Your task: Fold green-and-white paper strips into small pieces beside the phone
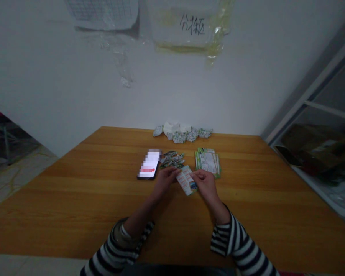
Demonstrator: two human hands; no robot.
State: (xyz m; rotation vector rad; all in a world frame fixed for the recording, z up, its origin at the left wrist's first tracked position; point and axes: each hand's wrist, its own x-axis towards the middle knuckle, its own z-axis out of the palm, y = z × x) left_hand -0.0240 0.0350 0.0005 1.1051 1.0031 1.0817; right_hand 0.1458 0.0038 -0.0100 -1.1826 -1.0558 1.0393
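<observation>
The left hand and right hand had their fingers closed, apparently pinching a printed card between them at centre frame, over a wooden table, just beside a phone.

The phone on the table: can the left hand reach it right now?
Probably yes. The left hand sits right next to the phone, with nothing between them. It is pinching a printed card with the right hand, though, so it likely must let go first.
</observation>
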